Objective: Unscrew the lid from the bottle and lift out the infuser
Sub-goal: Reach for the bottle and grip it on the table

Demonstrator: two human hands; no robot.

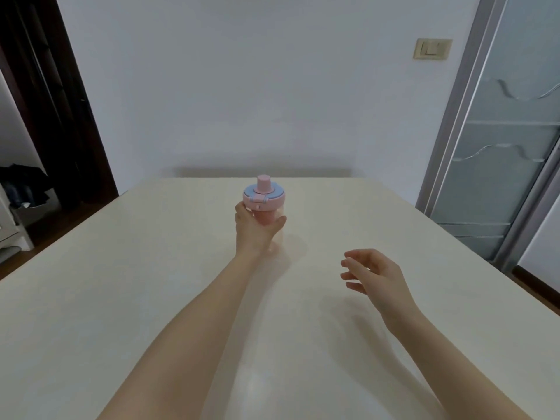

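A clear bottle stands upright on the cream table, past the middle. Its lid is pink and pale blue with a pink cap on top, and sits on the bottle. A pink infuser shows through the clear wall just under the lid. My left hand is wrapped around the bottle's upper body, thumb on the right side. My right hand hovers over the table to the right and nearer to me, fingers apart and curled, holding nothing.
The table's far edge lies close behind the bottle, against a white wall. A frosted sliding door stands at the right, and a dark doorway at the left.
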